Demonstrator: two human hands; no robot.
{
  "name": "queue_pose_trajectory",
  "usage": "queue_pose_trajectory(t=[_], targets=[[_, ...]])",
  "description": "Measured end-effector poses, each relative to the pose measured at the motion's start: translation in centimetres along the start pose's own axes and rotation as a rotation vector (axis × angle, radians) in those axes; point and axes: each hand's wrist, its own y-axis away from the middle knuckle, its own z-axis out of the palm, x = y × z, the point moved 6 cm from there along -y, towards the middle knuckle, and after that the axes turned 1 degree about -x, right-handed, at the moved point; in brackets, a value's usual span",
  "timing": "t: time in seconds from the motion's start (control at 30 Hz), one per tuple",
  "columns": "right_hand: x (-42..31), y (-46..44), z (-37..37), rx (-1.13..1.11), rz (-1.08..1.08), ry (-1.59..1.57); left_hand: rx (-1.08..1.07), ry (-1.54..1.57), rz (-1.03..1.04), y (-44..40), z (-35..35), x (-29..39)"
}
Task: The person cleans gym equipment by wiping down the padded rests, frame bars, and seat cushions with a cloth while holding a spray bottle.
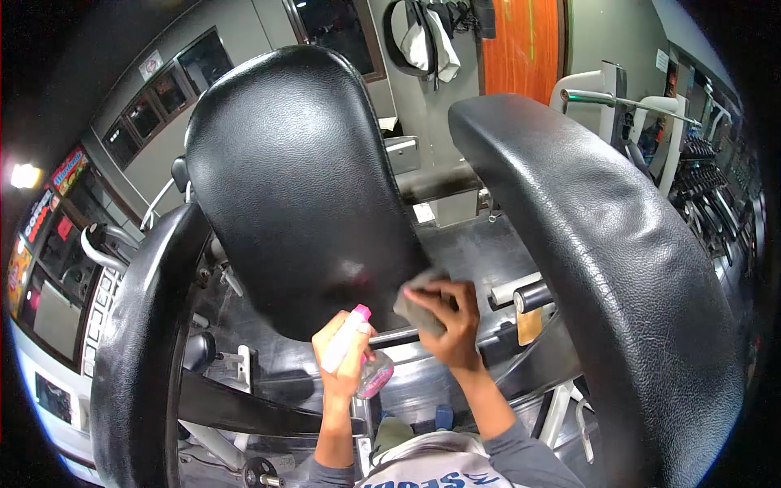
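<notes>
My left hand (342, 358) is wrapped round a spray bottle (374, 377) with a white and pink top, its nozzle directed at the black backrest pad (293, 154). A grey cloth (425, 307) is gripped in my right hand (452, 324), close to the pad's lower right edge; whether it touches the pad is unclear. A small shiny patch shows low on the backrest, just above the bottle.
Long black padded arms stand at the right (602, 244) and left (146, 325) of the backrest. Metal frame bars cross below my hands. A dumbbell rack (712, 195) is at far right, and bags (427, 41) hang on the back wall.
</notes>
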Motion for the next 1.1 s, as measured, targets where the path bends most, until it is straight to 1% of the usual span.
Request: queue_pose_trajectory(t=[0.07, 0.1, 0.13, 0.2, 0.27, 0.33, 0.4, 0.47, 0.53, 0.57, 0.6, 0.67, 0.7, 0.73, 0.8, 0.83, 0.9, 1.0, 1.07, 1.1], targets=[[2.2, 4.1, 1.7, -0.029, 0.007, -0.013, 0.014, 0.0, -0.002, 0.2, -0.6, -0.2], [2.9, 5.3, 1.8, -0.013, 0.074, -0.086, 0.019, 0.001, -0.006, 0.3, -0.9, -0.4], [3.1, 5.2, 1.7, 0.005, 0.141, -0.156, 0.023, 0.003, -0.008, 0.4, -1.1, -0.5], [2.8, 3.9, 1.8, 0.04, 0.124, -0.171, 0.005, -0.023, 0.008, 0.7, -1.2, -0.5], [0.6, 0.5, 0.5, 0.127, 0.044, -0.015, 0.018, -0.016, 0.005, 1.0, -1.5, -0.6], [-1.1, -2.1, 0.4, 0.104, -0.022, 0.069, 0.033, -0.007, 0.0, 1.4, -1.8, -0.7], [-2.4, -3.1, 1.1, 0.081, -0.026, 0.116, 0.049, 0.018, -0.014, 1.7, -2.2, -1.0], [-2.6, -2.0, 1.5, 0.066, -0.045, 0.126, 0.066, 0.033, -0.014, 2.0, -2.5, -1.0], [-2.1, 0.8, 2.3, -0.066, -0.061, 0.129, 0.092, 0.044, -0.014, 2.5, -3.2, -0.8], [-1.5, 2.5, 2.8, -0.107, -0.013, 0.167, 0.083, 0.036, -0.005, 2.8, -3.5, -0.7], [-0.7, 3.3, 3.0, -0.113, -0.023, 0.158, 0.074, 0.029, 0.005, 2.9, -3.8, -0.6], [-1.0, 2.9, 2.5, -0.068, -0.042, 0.108, 0.072, 0.015, 0.027, 3.2, -4.7, -0.4], [-1.1, 2.4, 2.2, -0.055, -0.03, 0.137, 0.051, 0.002, 0.041, 3.5, -4.9, -0.3], [-1.7, 1.2, 2.0, -0.018, -0.006, 0.139, 0.053, 0.007, 0.035, 3.7, -5.2, -0.4], [-4.2, -2.6, 1.2, 0.104, -0.067, 0.122, 0.069, 0.004, 0.05, 3.6, -5.7, -0.2], [-5.0, -4.1, 1.3, 0.11, -0.056, 0.112, 0.072, -0.001, 0.084, 3.5, -5.9, 0.2], [-5.9, -5.5, 2.1, 0.11, -0.038, 0.139, 0.081, 0.017, 0.086, 3.3, -6.5, 0.2], [-5.7, -4.4, 2.7, 0.133, -0.032, 0.151, 0.082, 0.0, 0.137, 3.1, -7.9, -0.1], [-5.9, -3.1, 3.3, 0.154, 0.046, 0.07, 0.045, 0.013, 0.038, 3.2, -8.4, -0.7], [-5.6, -1.9, 4.1, 0.143, 0.085, -0.034, 0.038, 0.006, 0.032, 3.4, -8.7, -0.9]])
